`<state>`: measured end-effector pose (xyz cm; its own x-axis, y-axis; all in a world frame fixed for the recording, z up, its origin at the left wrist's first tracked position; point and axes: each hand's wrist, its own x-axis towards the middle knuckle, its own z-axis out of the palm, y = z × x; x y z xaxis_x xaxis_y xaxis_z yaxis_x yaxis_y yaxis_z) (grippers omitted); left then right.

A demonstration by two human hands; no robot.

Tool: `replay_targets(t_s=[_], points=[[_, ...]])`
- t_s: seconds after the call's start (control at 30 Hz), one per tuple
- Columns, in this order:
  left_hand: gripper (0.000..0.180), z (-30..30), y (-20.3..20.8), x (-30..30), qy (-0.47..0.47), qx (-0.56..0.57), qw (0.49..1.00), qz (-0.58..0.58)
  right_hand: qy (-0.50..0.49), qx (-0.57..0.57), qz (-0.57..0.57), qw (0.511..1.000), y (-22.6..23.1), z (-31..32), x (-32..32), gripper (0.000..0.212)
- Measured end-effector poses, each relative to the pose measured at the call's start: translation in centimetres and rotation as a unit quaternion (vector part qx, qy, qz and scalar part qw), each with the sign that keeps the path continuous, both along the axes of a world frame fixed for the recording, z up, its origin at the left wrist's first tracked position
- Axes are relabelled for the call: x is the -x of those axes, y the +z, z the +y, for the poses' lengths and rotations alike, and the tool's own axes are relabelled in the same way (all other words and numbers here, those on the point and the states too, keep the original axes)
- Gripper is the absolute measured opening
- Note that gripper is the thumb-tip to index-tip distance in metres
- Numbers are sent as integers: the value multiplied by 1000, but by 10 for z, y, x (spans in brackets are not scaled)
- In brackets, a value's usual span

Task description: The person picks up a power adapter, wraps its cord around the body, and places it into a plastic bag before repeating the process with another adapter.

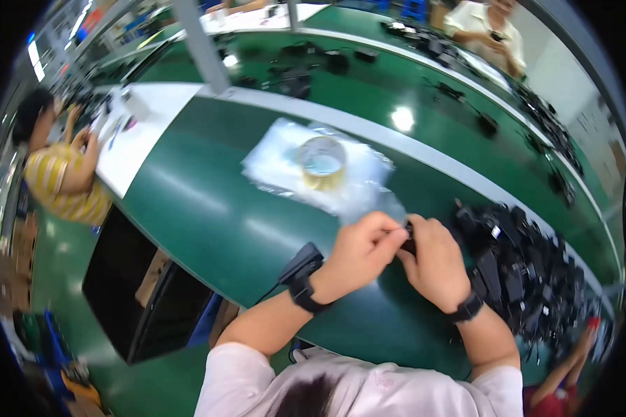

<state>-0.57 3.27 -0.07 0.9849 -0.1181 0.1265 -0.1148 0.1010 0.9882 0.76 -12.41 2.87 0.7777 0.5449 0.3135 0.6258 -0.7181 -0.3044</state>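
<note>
Over the green tabletop, my left hand (pixel 360 251) and my right hand (pixel 436 263) meet in front of me. A small black object (pixel 410 241) is between them, mostly covered by fingers, so its kind is unclear. My right hand is closed round it, while the left thumb and forefinger pinch at its near side. Just beyond my hands lie clear plastic bags (pixel 268 163) with a roll of clear tape (pixel 325 182) on top. To the right is a heap of black power adapters with cables (pixel 518 267).
A black box-shaped device (pixel 303 264) touches the area by my left wrist. A metal post (pixel 200 48) rises at the far edge. Co-workers sit at left (pixel 62 177) and far right (pixel 490 31); another arm (pixel 574 361) reaches in at lower right. Dark bins (pixel 142 292) stand below the left edge.
</note>
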Motion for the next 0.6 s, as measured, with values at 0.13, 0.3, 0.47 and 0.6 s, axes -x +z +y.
replay_targets(t_s=[0.13, 0.3, 0.47, 0.6], points=[[7, -2, -6, 2, 39, -9, 999, -4, 13, 64, 30, 997, -10, 4, 5, 38], [5, -8, -6, 2, 69, -330, 907, -253, -5, 83, 94, 992, -22, -2, 0, 36], [8, -10, 6, 4, 101, -339, 877, -324, 2, -142, 278, 950, -4, -14, -17, 45], [9, -6, 16, 2, 80, -308, 906, -281, -16, -422, 546, 724, 3, -25, -30, 32]])
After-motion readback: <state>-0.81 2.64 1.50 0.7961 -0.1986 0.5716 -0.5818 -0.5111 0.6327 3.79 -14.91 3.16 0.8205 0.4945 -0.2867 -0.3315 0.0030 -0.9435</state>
